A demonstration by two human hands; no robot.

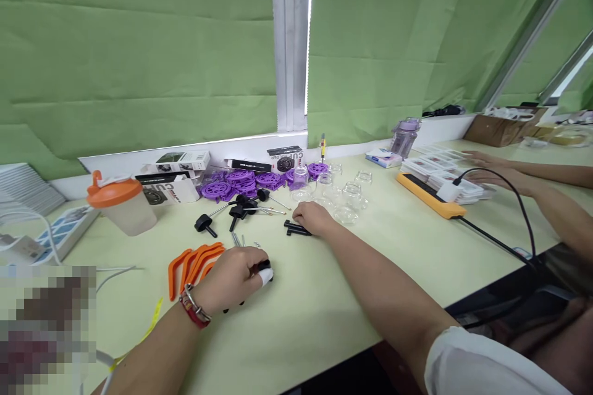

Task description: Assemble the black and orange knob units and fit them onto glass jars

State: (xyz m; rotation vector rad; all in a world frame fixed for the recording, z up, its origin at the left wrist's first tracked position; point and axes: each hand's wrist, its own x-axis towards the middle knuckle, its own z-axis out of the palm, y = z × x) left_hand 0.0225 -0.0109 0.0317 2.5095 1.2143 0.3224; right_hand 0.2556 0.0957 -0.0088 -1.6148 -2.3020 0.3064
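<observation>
My left hand (238, 274) is closed around a small black part (264, 265), with white wrapping on one finger. More dark bits show below the palm, mostly hidden by it. Orange bent plastic pieces (188, 265) lie just left of this hand, and thin metal rods (238, 239) stick out behind it. My right hand (312, 218) rests farther forward with curled fingers, beside black bar-shaped parts (296, 228) on the table. Its fingertips are partly hidden, so what they pinch cannot be made out. Black knobs with metal shafts (237, 213) lie beyond both hands.
Purple plastic wheels (241, 182) and clear cups (352, 194) spread along the back, near cup holder boxes (173, 188). An orange-lidded shaker (123, 203) stands left. A yellow power strip (428, 195) with a black cable lies right, near another person's arms (528, 182).
</observation>
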